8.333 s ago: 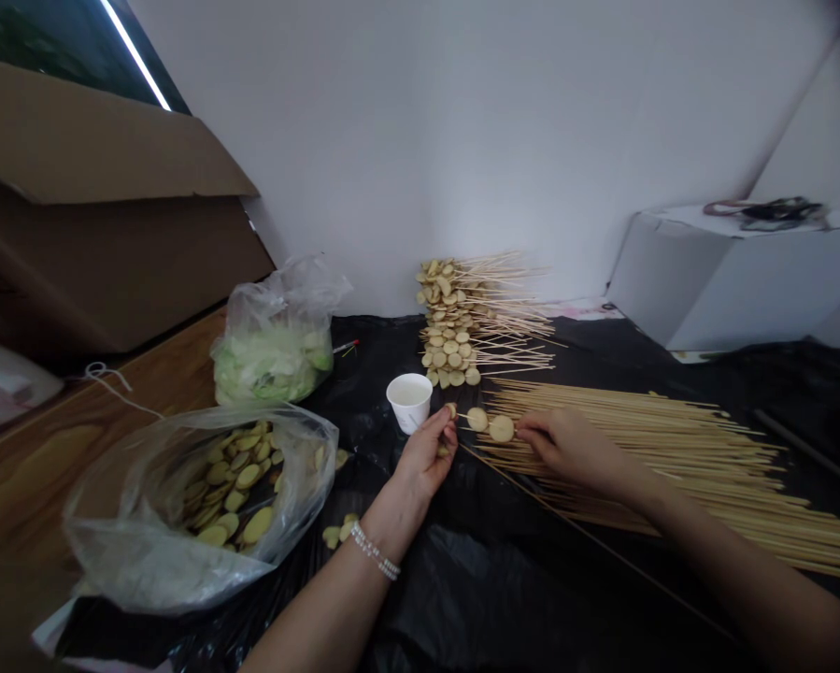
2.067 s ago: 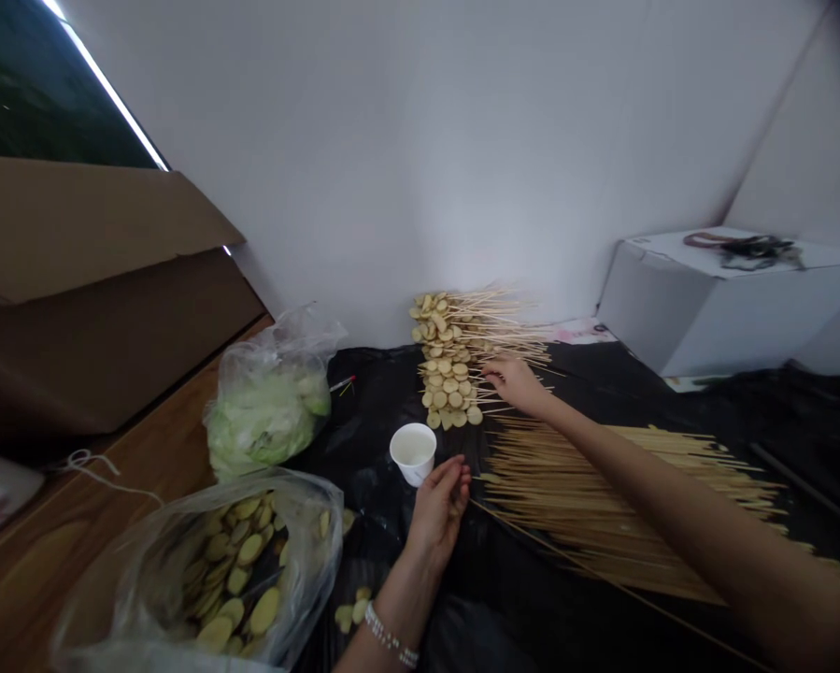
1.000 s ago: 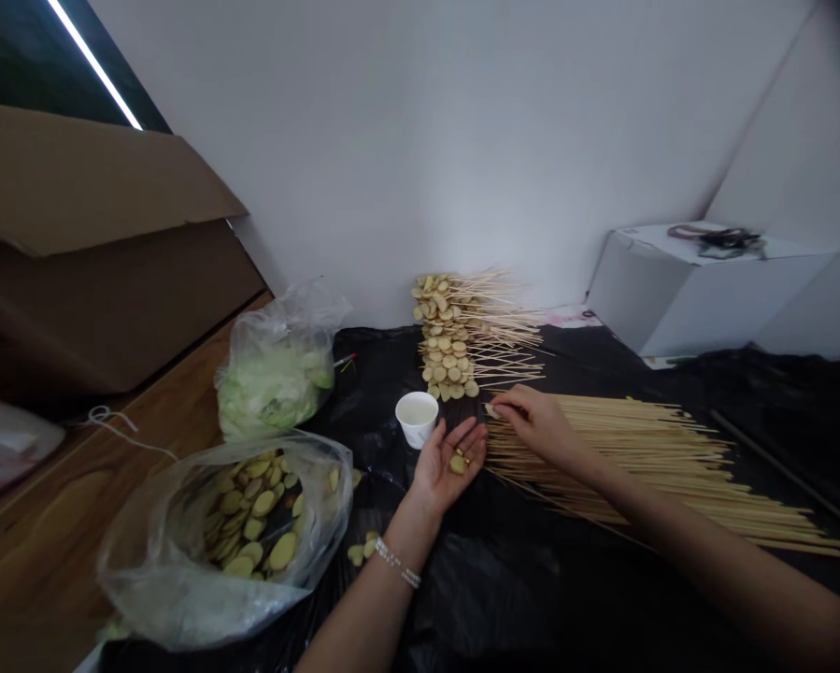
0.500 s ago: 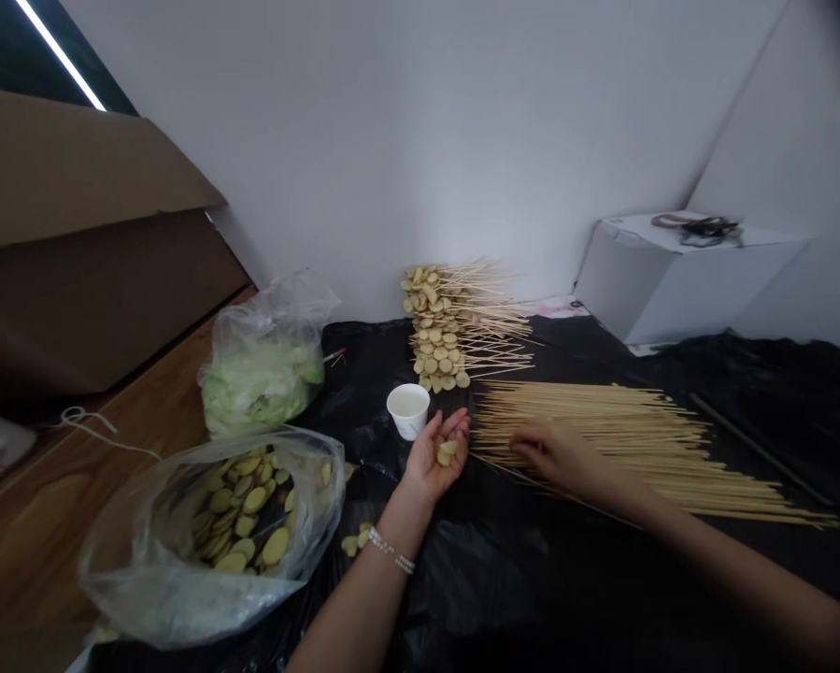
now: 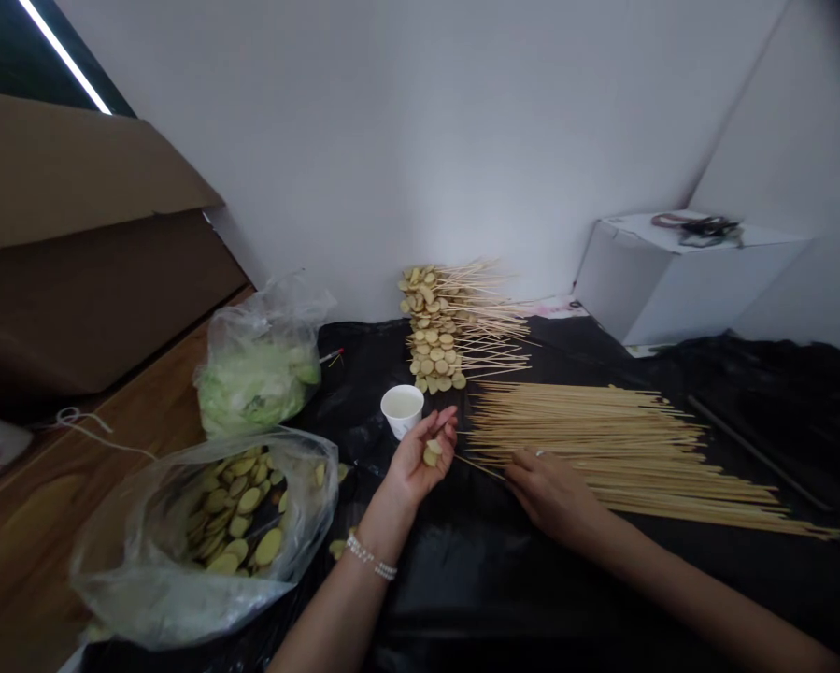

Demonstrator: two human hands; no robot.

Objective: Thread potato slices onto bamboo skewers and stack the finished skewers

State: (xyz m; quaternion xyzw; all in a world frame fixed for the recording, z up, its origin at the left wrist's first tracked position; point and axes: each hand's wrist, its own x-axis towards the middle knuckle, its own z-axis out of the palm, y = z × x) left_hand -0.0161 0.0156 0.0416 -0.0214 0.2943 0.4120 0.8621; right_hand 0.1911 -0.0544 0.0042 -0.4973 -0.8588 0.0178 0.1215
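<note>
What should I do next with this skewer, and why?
Probably push the tip of the bamboo skewer in your right hand through the potato slices in your left hand, since the tip already points toward them and the visible part of the skewer looks bare.

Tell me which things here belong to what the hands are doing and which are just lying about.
Part of the work:
left hand holding pale round slices
right hand pinching a bamboo skewer
pile of bamboo skewers
clear bag of slices
stack of loaded skewers

Just lying about:
white paper cup
bag of green leaves
cardboard box
white box
</note>
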